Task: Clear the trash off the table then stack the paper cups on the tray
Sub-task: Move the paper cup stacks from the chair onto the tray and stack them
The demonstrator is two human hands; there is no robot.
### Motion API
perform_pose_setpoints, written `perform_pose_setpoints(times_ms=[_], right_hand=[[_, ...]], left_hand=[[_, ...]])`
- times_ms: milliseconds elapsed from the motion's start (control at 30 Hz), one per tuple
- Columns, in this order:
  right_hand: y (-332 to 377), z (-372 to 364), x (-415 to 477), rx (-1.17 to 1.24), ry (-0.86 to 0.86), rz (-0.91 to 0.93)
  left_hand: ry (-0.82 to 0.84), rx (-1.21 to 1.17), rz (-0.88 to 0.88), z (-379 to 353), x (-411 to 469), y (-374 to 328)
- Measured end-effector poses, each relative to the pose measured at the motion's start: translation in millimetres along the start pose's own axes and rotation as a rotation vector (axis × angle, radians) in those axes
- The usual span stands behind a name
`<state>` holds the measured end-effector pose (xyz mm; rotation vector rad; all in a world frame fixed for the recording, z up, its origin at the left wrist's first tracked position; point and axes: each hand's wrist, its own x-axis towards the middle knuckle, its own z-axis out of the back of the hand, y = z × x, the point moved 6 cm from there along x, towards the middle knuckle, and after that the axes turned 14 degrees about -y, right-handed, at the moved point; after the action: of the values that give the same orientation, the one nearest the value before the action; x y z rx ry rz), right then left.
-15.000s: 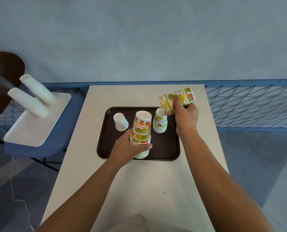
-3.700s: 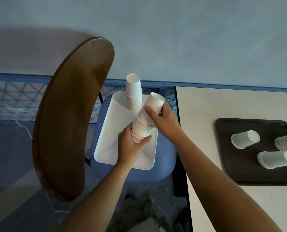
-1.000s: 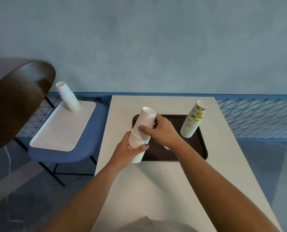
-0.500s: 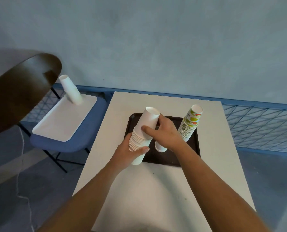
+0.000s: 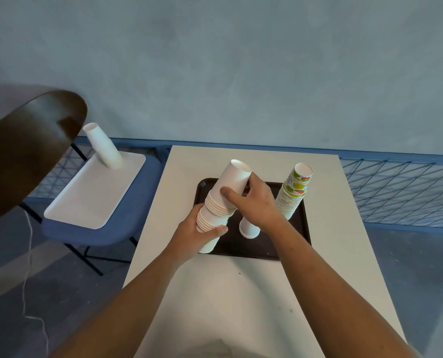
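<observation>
Paper cups in a tall white nested stack (image 5: 221, 202) leaned over the dark brown rectangular tray (image 5: 260, 245), your left hand (image 5: 201, 232) clasping its base, your right hand (image 5: 252, 200) nearer its top.

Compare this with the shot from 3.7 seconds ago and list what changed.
The white cup stack, held by the left hand and right hand, went from the white tray to the dark tray. The printed stack now stands upright. One white stack stays on the white tray.
</observation>
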<state>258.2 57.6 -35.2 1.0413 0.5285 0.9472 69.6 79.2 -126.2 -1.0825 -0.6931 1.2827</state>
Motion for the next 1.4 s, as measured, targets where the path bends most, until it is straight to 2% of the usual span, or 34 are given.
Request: perform_pose_setpoints(times_ms=[267,567,767,967,1067,1267,1400], right_hand=[[-1.8,2.1,7.9,0.134,-0.035,-0.092],[-1.9,4.5,11.3,0.139,-0.073,-0.099],[-7.0,16.5,20.1,0.339,-0.182,-0.2],[-21.4,32.6,23.8,0.609,-0.314,-0.341],[-39.9,41.3,22.0,0.504,-0.365,-0.328],[-79.4,50.6,13.4,0.115,-0.411,-0.251],[-97.4,46.2,9.9,0.035,-0.386,-0.236]], left_hand=[[0.015,0.045,0.0,3.6,7.0,-4.0],[0.033,0.025,0.005,2.7,11.9,-5.5],[0.056,0.001,0.026,-0.3,14.6,-1.5],[0.132,-0.17,0.11,-5.9,21.2,5.9],[0.159,-0.217,0.121,-8.7,21.7,3.7],[0.178,-0.242,0.125,-14.2,25.7,5.5],[0.188,-0.246,0.128,-20.9,28.4,5.6]])
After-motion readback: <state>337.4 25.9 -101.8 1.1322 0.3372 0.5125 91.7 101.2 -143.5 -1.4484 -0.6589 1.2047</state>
